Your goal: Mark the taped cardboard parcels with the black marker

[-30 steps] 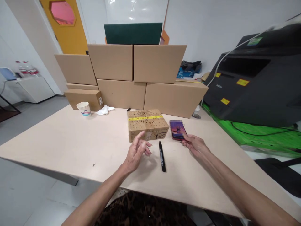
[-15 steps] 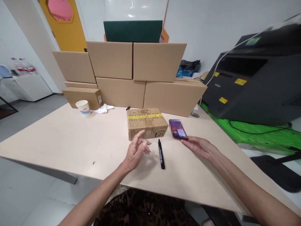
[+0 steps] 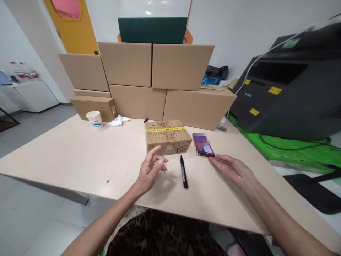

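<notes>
My left hand (image 3: 152, 166) hovers over the table in front of the small cardboard box, its fingers apart and holding nothing. The box (image 3: 167, 137) is brown with dark marks and a yellow tape strip. To the right of it lies a smartphone (image 3: 204, 145), its screen lit and partly blurred. My right hand (image 3: 231, 168) is at the phone's near right corner, palm partly turned up and fingers stretched out. Whether the fingertips still touch the phone I cannot tell. Between the hands a black marker pen (image 3: 183, 172) lies on the table, tip pointing away from me.
Large cardboard boxes (image 3: 137, 103) are stacked along the back of the table (image 3: 80, 156). A paper cup (image 3: 94, 119) and a crumpled tissue (image 3: 119, 120) stand at the back left. A big dark printer (image 3: 271, 92) is on the right, beside a roll of tape (image 3: 221, 128).
My right hand has loosened at the phone and shifted slightly right; the phone now lies on the table. My left hand stays nearly still. The view has tilted slightly.
</notes>
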Tool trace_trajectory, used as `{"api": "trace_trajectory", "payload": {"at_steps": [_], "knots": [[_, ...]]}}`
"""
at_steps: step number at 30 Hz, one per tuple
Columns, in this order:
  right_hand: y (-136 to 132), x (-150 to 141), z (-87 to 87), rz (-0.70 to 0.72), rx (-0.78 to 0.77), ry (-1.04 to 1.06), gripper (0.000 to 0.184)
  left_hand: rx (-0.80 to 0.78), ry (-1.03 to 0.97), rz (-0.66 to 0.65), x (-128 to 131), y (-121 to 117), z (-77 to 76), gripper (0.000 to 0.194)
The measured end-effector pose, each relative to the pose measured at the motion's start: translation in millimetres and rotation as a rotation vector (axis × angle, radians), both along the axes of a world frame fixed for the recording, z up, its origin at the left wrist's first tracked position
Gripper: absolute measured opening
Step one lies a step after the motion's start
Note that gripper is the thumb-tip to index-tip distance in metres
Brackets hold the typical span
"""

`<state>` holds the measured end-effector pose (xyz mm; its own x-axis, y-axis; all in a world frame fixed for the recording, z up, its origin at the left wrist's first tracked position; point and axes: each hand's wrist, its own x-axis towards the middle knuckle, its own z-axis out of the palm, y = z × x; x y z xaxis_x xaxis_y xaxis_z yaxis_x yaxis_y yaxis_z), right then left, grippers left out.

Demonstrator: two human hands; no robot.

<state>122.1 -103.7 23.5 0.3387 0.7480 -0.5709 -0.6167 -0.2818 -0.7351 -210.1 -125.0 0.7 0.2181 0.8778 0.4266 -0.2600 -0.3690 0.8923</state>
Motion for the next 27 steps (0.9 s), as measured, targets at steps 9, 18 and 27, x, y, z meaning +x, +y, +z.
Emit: {"api": "trace_trajectory", "payload": {"at_steps": [9, 18, 27], "knots": [[-2, -8, 3.6, -0.032, 0.015, 0.017, 0.027, 0.033, -0.019, 0.068, -8, 3, 11.5, 0.043], [-3, -3, -6.1, -0.036, 0.049, -0.014, 0.025, 0.080, -0.032, 0.186, -12, 13, 19.4, 0.043], [-10, -56, -6.6, 0.053, 0.233, -0.085, 0.031, -0.084, 0.037, 0.649, -24, 51, 26.2, 0.051]]}}
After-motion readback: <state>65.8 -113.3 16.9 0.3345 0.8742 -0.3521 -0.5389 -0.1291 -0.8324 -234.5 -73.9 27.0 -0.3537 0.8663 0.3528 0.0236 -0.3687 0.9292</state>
